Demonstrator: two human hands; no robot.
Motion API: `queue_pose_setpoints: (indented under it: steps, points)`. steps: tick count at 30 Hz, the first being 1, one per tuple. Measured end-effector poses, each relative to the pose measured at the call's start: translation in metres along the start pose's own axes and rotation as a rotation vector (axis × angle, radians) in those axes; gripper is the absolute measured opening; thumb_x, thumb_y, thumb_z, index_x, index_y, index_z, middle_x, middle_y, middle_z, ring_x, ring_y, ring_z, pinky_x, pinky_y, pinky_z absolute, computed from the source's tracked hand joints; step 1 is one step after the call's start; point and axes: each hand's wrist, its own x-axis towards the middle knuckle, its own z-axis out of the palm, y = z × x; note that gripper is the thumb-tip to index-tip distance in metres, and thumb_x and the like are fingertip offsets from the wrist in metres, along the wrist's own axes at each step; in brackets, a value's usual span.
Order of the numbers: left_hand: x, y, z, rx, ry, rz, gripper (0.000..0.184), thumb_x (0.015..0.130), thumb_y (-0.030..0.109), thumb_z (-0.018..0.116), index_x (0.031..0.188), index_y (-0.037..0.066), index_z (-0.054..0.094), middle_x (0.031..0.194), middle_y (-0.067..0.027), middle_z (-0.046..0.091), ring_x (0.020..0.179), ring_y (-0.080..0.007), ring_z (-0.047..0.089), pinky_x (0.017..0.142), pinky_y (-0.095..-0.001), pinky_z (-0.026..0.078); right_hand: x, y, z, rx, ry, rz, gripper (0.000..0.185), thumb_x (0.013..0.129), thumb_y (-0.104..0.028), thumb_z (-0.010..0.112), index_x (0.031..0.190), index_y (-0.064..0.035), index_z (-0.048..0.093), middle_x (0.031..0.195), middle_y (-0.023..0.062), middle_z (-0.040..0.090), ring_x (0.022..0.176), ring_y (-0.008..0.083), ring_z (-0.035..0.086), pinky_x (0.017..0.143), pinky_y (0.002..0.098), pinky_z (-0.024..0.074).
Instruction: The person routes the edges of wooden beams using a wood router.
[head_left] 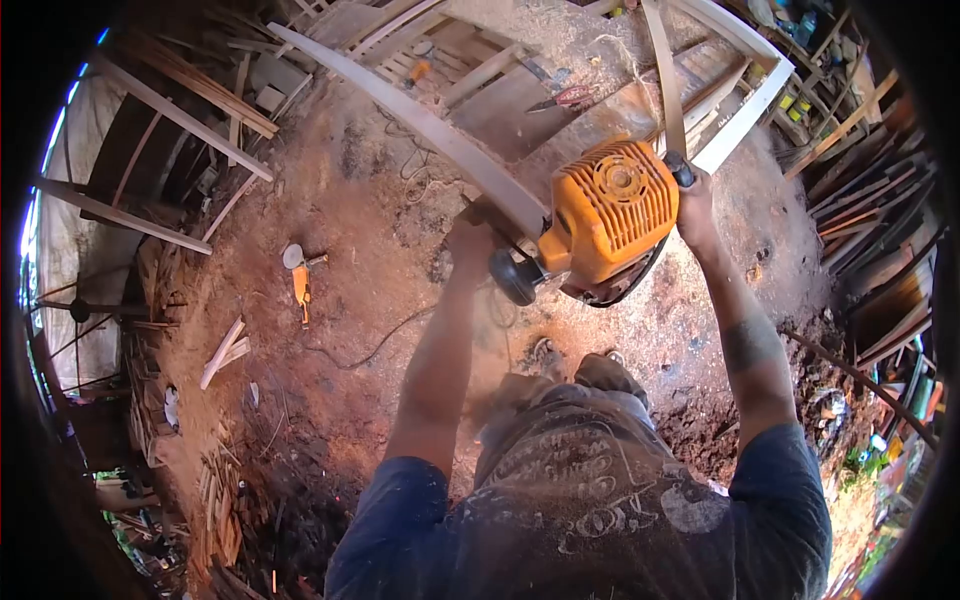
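Note:
A large orange power tool with a vented motor housing, looking like a plunge router (615,205), is held over the wooden frame in front of me. My right hand (697,205) is closed around the black knob handle on its right side. Its left black knob (514,277) stands free of my fingers. Just beyond that knob, my left hand (470,240) is closed at a dark part by the end of a long wooden strip (430,125); its exact grip is blurred. The router's underside and contact with the wood are hidden.
Pliers with red handles (570,97) lie on a board beyond the router. An orange angle grinder (300,285) rests on the dusty ground at left, with a cord (375,345) nearby. Timber offcuts (222,355) and stacked wood (880,215) line the sides.

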Motion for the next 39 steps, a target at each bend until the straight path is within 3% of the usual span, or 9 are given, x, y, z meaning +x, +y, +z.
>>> queue_pose_setpoints:
  steps: [8,12,18,22,23,26,29,33,39]
  points:
    - [-0.096,-0.05,-0.073,0.702,-0.509,-0.022,0.029,0.092,0.032,0.058,0.089,0.006,0.071,0.085,-0.0191,0.071,0.079,-0.0322,0.07,0.07,-0.0422,0.053,-0.002,-0.006,0.002,-0.009,-0.004,-0.018,0.01,0.077,-0.007,0.067,0.081,0.0013,0.063,0.067,0.0068,0.061,0.061,0.0109,0.052,0.059,0.0294,0.0444]
    - [-0.133,-0.024,-0.072,0.717,-0.256,-0.051,0.028,0.095,0.027,0.053,0.089,0.007,0.07,0.087,-0.0177,0.071,0.086,-0.0289,0.07,0.071,-0.0422,0.053,-0.004,-0.019,-0.003,-0.118,-0.032,0.008,0.015,0.078,-0.013,0.065,0.085,0.0008,0.066,0.073,0.0112,0.065,0.064,0.019,0.06,0.064,0.0326,0.0486]
    - [-0.153,0.102,-0.044,-0.881,-0.044,0.29,0.035,0.102,0.027,0.047,0.126,0.001,0.051,0.123,-0.0101,0.06,0.116,-0.0226,0.057,0.101,-0.0384,0.044,0.005,0.011,-0.006,-0.412,-0.063,-0.331,0.021,0.079,-0.021,0.063,0.087,-0.002,0.067,0.086,0.02,0.066,0.082,0.0362,0.064,0.077,0.041,0.0508]
    - [-0.155,0.122,-0.019,-0.647,-0.025,0.249,0.025,0.089,0.01,0.063,0.112,0.001,0.059,0.109,-0.0095,0.064,0.095,-0.0171,0.064,0.075,-0.0314,0.053,0.023,0.053,-0.012,-0.909,-0.127,-0.762,0.015,0.078,-0.014,0.063,0.087,-0.0058,0.071,0.085,0.0208,0.068,0.086,0.0364,0.067,0.079,0.0413,0.0534]
    - [-0.151,0.122,-0.014,-0.658,0.013,0.222,0.023,0.087,0.008,0.065,0.109,0.001,0.06,0.105,-0.0097,0.065,0.091,-0.017,0.065,0.071,-0.0311,0.053,0.011,0.014,0.007,-0.294,0.019,-0.075,0.024,0.085,-0.012,0.055,0.102,-0.0031,0.07,0.087,0.0179,0.071,0.08,0.0256,0.068,0.07,0.0375,0.0521]
    - [-0.144,0.119,-0.003,-0.649,0.142,0.203,0.016,0.082,0.003,0.067,0.097,-0.001,0.063,0.09,-0.0102,0.066,0.074,-0.0183,0.065,0.059,-0.0312,0.052,0.05,0.078,0.02,-0.693,-0.126,-0.026,0.028,0.088,-0.019,0.053,0.108,-0.0069,0.069,0.099,0.0205,0.071,0.092,0.0343,0.068,0.08,0.0398,0.0522]
    - [-0.15,0.127,0.002,-0.639,0.206,0.177,0.012,0.08,0.0,0.066,0.091,-0.003,0.063,0.08,-0.0112,0.066,0.063,-0.0203,0.064,0.054,-0.0319,0.051,-0.007,-0.023,-0.008,-0.163,-0.137,-0.244,0.029,0.089,-0.02,0.054,0.111,-0.0073,0.067,0.106,0.0188,0.07,0.101,0.0334,0.066,0.087,0.0391,0.0515]
    - [-0.142,0.125,0.005,-0.639,0.216,0.197,0.011,0.08,0.001,0.063,0.09,-0.005,0.062,0.076,-0.0133,0.066,0.056,-0.0219,0.062,0.05,-0.0326,0.049,0.016,0.014,0.0,-0.787,-0.203,-0.519,0.031,0.095,-0.022,0.048,0.119,-0.0087,0.063,0.116,0.0147,0.066,0.11,0.0306,0.064,0.092,0.0382,0.0511]
    - [-0.133,0.122,0.005,-0.555,0.235,0.154,0.018,0.08,0.0,0.061,0.097,-0.004,0.06,0.085,-0.0131,0.065,0.063,-0.0235,0.063,0.05,-0.0368,0.052,0.026,0.022,0.006,-0.227,-0.22,-0.284,0.03,0.094,-0.026,0.054,0.117,-0.0087,0.064,0.114,0.0153,0.068,0.11,0.0309,0.063,0.094,0.0374,0.0496]
